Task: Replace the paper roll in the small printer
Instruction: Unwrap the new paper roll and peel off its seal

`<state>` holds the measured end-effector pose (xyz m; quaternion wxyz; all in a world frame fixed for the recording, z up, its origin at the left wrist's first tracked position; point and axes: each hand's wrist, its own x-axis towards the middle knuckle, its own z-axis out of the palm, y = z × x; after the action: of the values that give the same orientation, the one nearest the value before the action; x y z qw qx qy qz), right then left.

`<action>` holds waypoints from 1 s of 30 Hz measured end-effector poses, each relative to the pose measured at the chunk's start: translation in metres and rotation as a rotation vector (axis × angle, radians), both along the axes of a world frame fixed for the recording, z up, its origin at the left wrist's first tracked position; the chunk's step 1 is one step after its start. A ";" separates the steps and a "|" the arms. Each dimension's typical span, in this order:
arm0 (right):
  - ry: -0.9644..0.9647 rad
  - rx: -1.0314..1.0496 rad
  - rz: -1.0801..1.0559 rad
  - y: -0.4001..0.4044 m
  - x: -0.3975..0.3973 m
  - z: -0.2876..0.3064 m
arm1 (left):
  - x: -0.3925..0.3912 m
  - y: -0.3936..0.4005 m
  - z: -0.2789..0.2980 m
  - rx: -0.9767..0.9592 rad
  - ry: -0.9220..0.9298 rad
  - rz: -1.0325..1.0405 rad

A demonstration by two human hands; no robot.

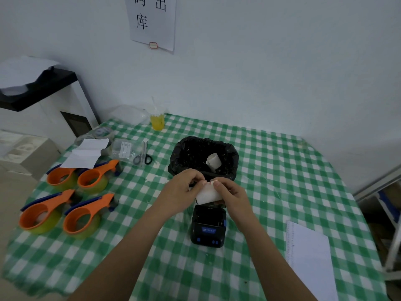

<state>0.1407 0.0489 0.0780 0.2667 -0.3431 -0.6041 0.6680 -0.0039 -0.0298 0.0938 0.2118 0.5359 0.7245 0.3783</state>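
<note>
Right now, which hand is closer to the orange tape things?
The left hand. It is over the middle of the table, holding the paper roll, with the orange tape dispensers off to its left. The right hand is on the roll's far side, farther away.

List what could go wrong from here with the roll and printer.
1. Both hands, left and right, pick at the roll in mid-air over the printer; a slip could drop it into the bin just behind.
2. Peeling may tear the paper's leading edge.
</note>
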 end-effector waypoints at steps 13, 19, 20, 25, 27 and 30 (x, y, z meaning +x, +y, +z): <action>-0.022 0.019 0.021 0.000 0.001 -0.006 | 0.001 -0.002 0.002 -0.024 0.017 0.000; -0.044 0.055 0.064 0.001 0.003 -0.004 | 0.000 -0.002 0.002 -0.040 0.010 -0.009; -0.048 0.060 0.072 0.001 0.003 -0.003 | -0.001 -0.002 0.003 -0.046 0.006 -0.012; -0.064 0.076 0.102 0.002 0.006 -0.002 | -0.003 -0.001 0.003 -0.073 -0.007 -0.027; -0.081 0.082 0.124 0.004 0.006 -0.003 | -0.003 -0.001 0.003 -0.082 -0.010 -0.032; -0.099 0.094 0.154 0.007 0.006 -0.003 | -0.004 0.000 0.003 -0.098 -0.014 -0.039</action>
<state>0.1468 0.0555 0.0748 0.2003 -0.3153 -0.6717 0.6398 -0.0079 -0.0296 0.0969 0.2502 0.5363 0.7299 0.3421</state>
